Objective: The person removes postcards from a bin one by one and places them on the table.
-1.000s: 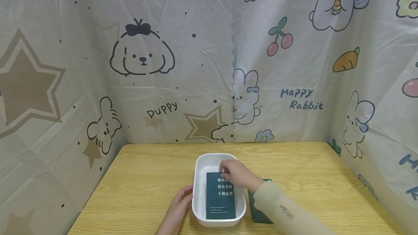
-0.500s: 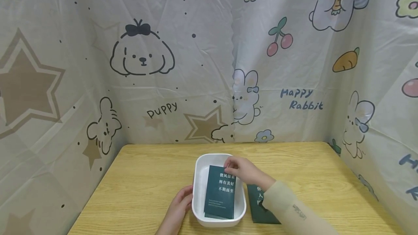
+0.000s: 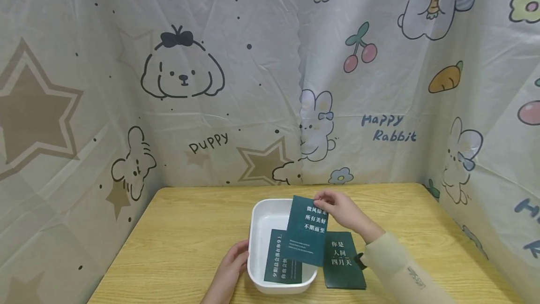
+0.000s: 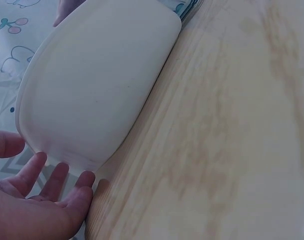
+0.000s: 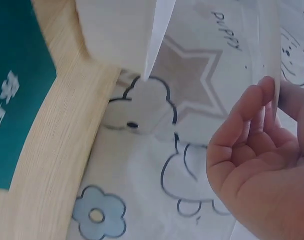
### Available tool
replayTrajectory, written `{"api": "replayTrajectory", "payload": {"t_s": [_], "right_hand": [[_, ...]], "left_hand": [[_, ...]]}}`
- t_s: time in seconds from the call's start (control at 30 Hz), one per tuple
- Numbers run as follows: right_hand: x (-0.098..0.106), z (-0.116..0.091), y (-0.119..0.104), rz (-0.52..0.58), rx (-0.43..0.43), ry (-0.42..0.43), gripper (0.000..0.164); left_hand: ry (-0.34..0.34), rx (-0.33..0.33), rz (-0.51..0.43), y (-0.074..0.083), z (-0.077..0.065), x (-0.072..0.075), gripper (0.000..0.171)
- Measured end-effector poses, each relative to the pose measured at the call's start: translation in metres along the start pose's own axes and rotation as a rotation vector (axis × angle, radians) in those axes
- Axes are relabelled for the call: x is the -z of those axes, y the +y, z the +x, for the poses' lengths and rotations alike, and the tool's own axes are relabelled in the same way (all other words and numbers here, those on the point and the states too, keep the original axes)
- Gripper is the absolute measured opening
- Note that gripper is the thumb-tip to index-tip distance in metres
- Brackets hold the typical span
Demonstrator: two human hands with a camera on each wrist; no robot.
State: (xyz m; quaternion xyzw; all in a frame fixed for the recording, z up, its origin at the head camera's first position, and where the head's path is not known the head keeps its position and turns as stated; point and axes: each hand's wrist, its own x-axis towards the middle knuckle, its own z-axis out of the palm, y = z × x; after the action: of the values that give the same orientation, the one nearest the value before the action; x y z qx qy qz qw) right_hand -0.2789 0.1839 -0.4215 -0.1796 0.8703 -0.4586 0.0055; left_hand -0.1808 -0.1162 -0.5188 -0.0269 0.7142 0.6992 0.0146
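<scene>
My right hand (image 3: 343,210) pinches the top edge of a dark green card (image 3: 305,243) with white Chinese lettering, tilted over the right rim of a white plastic box (image 3: 261,210). In the right wrist view, this card's pale back (image 5: 269,45) shows nearly edge-on between thumb and fingers. Another green card (image 3: 274,266) lies inside the box, partly hidden behind the held one. My left hand (image 3: 232,266) touches the box's left outer side; in the left wrist view its fingertips (image 4: 86,177) rest against the wall, fingers loosely bent.
Right of the box, a green card (image 3: 343,271) lies on the wooden table (image 3: 190,219); the left wrist view shows several layers stacked there. A printed curtain (image 3: 253,107) with cartoon animals encloses the table's back and sides.
My right hand has lifted the top card from the box and moved it right and away from me, uncovering another card beneath. The left hand stays against the box.
</scene>
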Motion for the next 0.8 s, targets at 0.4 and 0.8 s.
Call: {"api": "replayTrajectory", "payload": {"t_s": [0.4, 0.8], "right_hand": [[0.033, -0.017, 0.034, -0.035, -0.022, -0.037, 0.027], [0.043, -0.024, 0.059, -0.072, -0.042, -0.137, 0.023]], "left_hand": [[-0.014, -0.016, -0.015, -0.001, -0.002, 0.0, 0.047], [-0.022, -0.033, -0.023, -0.001, -0.002, 0.001, 0.047]]}}
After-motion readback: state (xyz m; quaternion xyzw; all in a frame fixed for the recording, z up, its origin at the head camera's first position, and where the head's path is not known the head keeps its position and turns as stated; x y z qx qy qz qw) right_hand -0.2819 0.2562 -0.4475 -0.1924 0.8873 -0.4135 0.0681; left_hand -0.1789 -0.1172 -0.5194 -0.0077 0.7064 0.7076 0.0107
